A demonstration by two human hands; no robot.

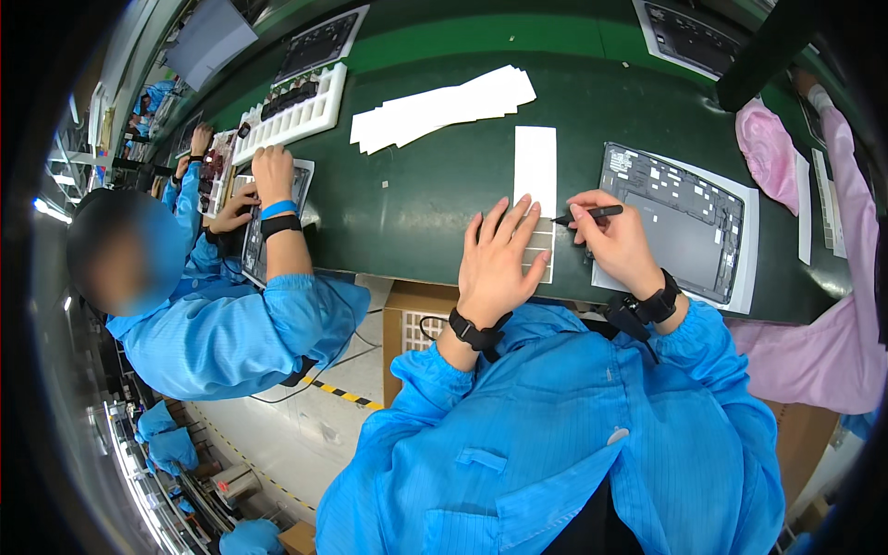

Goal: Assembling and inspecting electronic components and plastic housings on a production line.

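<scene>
My left hand [502, 264] lies flat, fingers spread, on the lower part of a long white strip sheet [536, 171]. Thin grey label pieces [541, 242] show on the strip beside its fingers. Between thumb and fingers, my right hand [617, 242] pinches black tweezers [603, 212], whose tip points left to the strip's right edge near my left fingers. Just right of that hand, a black tablet housing [680, 217] with small light parts along its frame rests on a white sheet [751, 231]; my right wrist is over its lower left part.
A fanned stack of white sheets [444, 109] lies farther back on the green table [398, 203]. At left, a co-worker in blue [240, 324] handles another housing near a white slotted tray [314, 116]. A pink sleeve [856, 185] and a dark post [763, 55] stand right.
</scene>
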